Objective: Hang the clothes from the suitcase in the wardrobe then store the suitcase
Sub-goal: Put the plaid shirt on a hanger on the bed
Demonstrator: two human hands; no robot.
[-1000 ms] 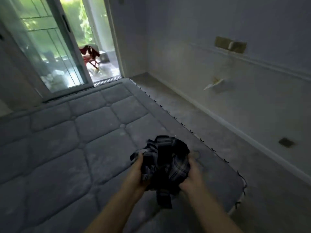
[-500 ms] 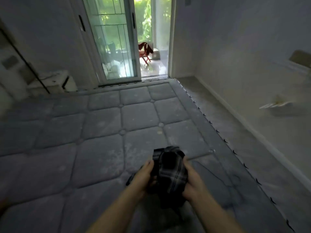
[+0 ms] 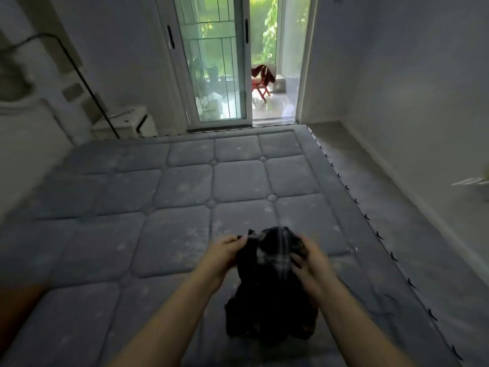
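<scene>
A dark plaid garment [image 3: 270,287] is bunched between my two hands above the bare grey quilted mattress [image 3: 158,207]. My left hand [image 3: 225,254] pinches its upper left edge with curled fingers. My right hand [image 3: 307,256] grips its upper right side, blurred by motion. The lower part of the garment hangs down towards me. Neither the suitcase nor the wardrobe is in view.
A sliding glass door [image 3: 219,64] stands partly open at the far end, with a red chair [image 3: 262,80] outside. A white cabinet [image 3: 127,123] and a black cable [image 3: 87,83] are at the left. Grey floor [image 3: 397,194] runs along the mattress's right side by the wall.
My view has swung left, bringing the glass door to the centre. The garment has loosened from a tight bundle and now hangs lower between my hands.
</scene>
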